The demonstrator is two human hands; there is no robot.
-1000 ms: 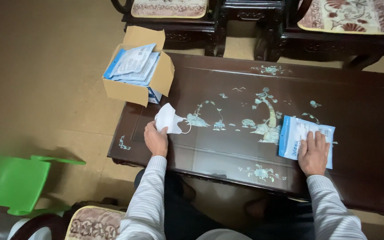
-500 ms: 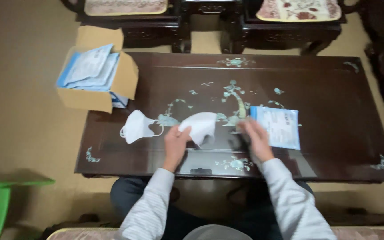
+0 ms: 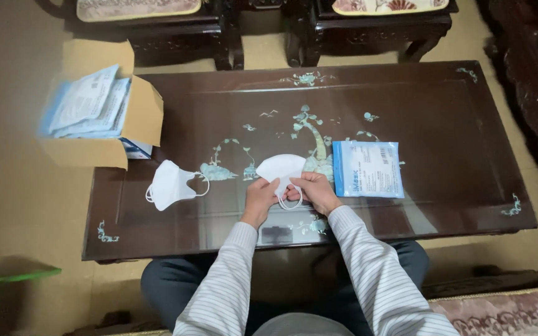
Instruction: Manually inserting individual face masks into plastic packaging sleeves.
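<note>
This looks like a home sitting room: a long, dark lacquered wooden coffee table [image 3: 443, 118] with pearly inlaid tree motifs stands before carved dark wooden armchairs [image 3: 157, 31] with patterned seat cushions, on a beige floor [image 3: 14, 205].

Blue-white flat packet [image 3: 368, 168] on table; more in cardboard box [image 3: 137, 118].
</note>
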